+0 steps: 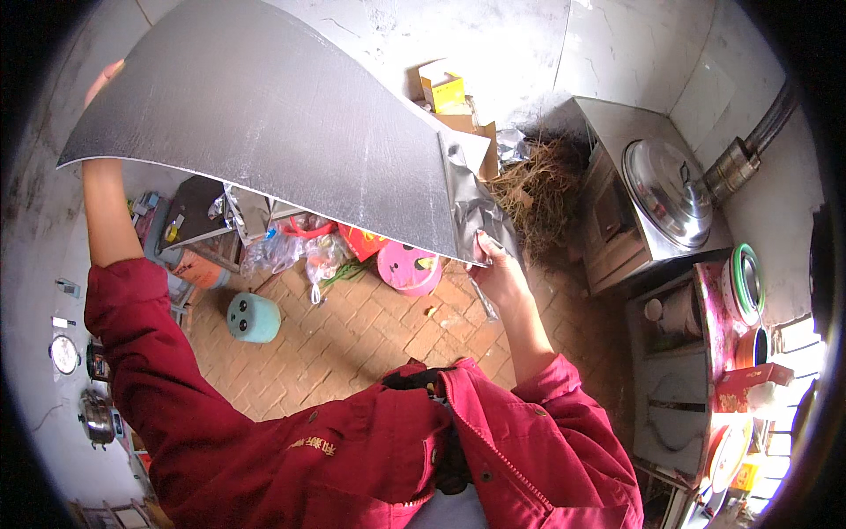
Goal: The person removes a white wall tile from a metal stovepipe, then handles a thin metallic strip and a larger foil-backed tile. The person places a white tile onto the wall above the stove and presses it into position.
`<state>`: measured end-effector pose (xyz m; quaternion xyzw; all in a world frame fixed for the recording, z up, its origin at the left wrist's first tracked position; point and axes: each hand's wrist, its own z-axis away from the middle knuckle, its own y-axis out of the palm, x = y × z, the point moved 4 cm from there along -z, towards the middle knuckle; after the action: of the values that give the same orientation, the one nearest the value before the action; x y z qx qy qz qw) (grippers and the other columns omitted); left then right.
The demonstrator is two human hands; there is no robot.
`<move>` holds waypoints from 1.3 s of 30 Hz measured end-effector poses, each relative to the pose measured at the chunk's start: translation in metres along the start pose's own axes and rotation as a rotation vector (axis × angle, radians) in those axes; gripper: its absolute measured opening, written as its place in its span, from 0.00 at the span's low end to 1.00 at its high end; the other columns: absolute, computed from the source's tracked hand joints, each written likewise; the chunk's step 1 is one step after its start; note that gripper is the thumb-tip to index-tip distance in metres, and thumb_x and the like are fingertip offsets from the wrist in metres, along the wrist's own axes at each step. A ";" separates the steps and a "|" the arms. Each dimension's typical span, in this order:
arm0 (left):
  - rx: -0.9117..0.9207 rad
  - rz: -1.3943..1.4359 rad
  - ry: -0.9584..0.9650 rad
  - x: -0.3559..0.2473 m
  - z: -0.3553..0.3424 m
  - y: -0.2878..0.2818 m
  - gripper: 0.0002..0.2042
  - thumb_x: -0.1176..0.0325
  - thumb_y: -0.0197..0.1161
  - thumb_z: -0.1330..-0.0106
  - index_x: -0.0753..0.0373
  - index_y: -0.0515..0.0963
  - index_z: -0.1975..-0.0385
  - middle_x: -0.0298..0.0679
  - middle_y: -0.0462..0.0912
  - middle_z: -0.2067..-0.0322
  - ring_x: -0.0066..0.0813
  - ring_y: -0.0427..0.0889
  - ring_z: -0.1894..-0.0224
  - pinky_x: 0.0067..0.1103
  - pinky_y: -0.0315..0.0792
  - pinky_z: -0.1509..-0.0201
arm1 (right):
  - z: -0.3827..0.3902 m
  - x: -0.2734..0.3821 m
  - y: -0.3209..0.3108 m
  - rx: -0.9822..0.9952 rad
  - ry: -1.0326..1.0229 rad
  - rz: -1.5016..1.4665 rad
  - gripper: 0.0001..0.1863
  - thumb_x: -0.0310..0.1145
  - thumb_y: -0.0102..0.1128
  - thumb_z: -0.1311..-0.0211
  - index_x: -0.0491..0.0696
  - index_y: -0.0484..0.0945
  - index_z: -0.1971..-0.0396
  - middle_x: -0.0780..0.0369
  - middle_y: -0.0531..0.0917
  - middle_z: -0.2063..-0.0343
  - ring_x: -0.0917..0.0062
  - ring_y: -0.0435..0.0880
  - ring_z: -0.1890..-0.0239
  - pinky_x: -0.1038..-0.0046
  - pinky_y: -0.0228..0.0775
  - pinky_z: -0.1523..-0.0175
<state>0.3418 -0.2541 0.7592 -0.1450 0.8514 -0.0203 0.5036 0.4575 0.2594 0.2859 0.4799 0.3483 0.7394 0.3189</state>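
A large, thin dark grey sheet [264, 115] with a pale edge bows across the upper left, held up in front of me. My left hand [104, 81] grips its far left side; the sheet hides most of the palm, and only some fingers show above. With the fingers of my right hand [500, 271] pinched together, I hold the lower right corner. Crinkled silver-grey film [476, 198] hangs along the sheet's right edge, beside that hand. Whether the film is joined to the sheet, I cannot tell.
A pale blue stool [254, 317] and a pink stool [411, 269] stand on the brick floor [352, 353]. Plastic bags lie between them. Dry straw [538, 181] is heaped beside a stove with a metal lid [667, 192]. At right stands a cabinet [674, 397] with bowls.
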 end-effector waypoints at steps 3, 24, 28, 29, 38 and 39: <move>-0.056 -0.051 0.143 0.013 0.007 -0.005 0.16 0.65 0.56 0.30 0.64 0.72 0.46 0.38 0.80 0.55 0.25 0.80 0.55 0.20 0.76 0.50 | 0.003 0.001 0.006 -0.008 0.002 -0.031 0.11 0.39 0.60 0.34 0.53 0.78 0.55 0.72 0.82 0.61 0.83 0.80 0.59 0.72 0.74 0.55; 0.382 1.275 -0.875 0.293 0.422 0.371 0.17 0.65 0.51 0.28 0.65 0.67 0.43 0.44 0.72 0.42 0.41 0.71 0.39 0.36 0.61 0.31 | 0.010 -0.049 -0.024 -0.331 0.008 0.212 0.05 0.31 0.54 0.31 0.47 0.77 0.62 0.65 0.81 0.66 0.77 0.81 0.67 0.75 0.75 0.64; 0.329 1.258 -1.048 0.290 0.427 0.372 0.14 0.65 0.51 0.28 0.68 0.72 0.50 0.48 0.78 0.50 0.40 0.77 0.45 0.35 0.68 0.36 | 0.020 -0.057 -0.038 -0.455 -0.040 0.227 0.08 0.31 0.55 0.32 0.45 0.75 0.58 0.64 0.81 0.65 0.77 0.82 0.68 0.74 0.77 0.64; 0.304 1.241 -1.068 0.297 0.431 0.373 0.14 0.65 0.50 0.28 0.68 0.71 0.51 0.49 0.78 0.50 0.41 0.77 0.46 0.36 0.69 0.36 | 0.021 -0.061 -0.043 -0.470 -0.031 0.161 0.10 0.32 0.56 0.32 0.45 0.75 0.55 0.64 0.81 0.63 0.77 0.82 0.68 0.74 0.77 0.64; 0.210 1.170 -1.191 0.319 0.456 0.384 0.12 0.67 0.50 0.28 0.70 0.74 0.57 0.51 0.82 0.57 0.41 0.83 0.54 0.33 0.77 0.44 | 0.031 -0.074 -0.072 -0.607 -0.105 0.366 0.09 0.32 0.56 0.32 0.49 0.75 0.55 0.69 0.77 0.65 0.82 0.78 0.67 0.77 0.75 0.66; 0.211 1.170 -1.171 0.323 0.461 0.386 0.13 0.67 0.51 0.29 0.72 0.73 0.56 0.52 0.82 0.58 0.41 0.83 0.55 0.33 0.78 0.45 | 0.033 -0.073 -0.069 -0.621 -0.117 0.384 0.08 0.31 0.56 0.32 0.49 0.75 0.55 0.69 0.77 0.66 0.82 0.78 0.68 0.78 0.74 0.66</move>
<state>0.5064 0.0801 0.1875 0.3814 0.3834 0.2437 0.8051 0.5227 0.2456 0.2029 0.4586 -0.0079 0.8274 0.3241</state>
